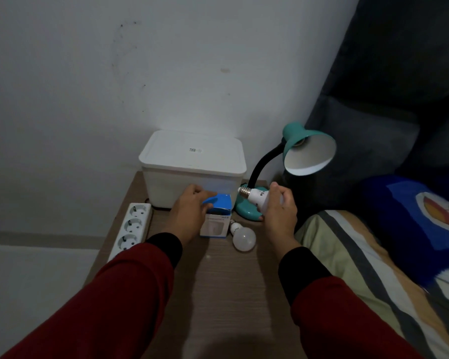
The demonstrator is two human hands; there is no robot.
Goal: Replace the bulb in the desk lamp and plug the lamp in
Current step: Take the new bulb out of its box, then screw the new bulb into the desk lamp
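A teal desk lamp (307,149) with a black gooseneck stands at the back right of the small wooden table (218,294); its shade faces me and the socket inside looks empty. My right hand (280,216) is closed around a white bulb (257,195), screw base pointing left, in front of the lamp's teal base. My left hand (189,213) rests on the open blue and white bulb box (217,216), touching its top flap. A second white bulb (243,235) lies on the table just right of the box.
A white lidded storage box (192,164) stands against the wall behind the bulb box. A white power strip (130,229) lies along the table's left edge. A bed with a striped blanket (373,268) and blue pillow borders the table on the right.
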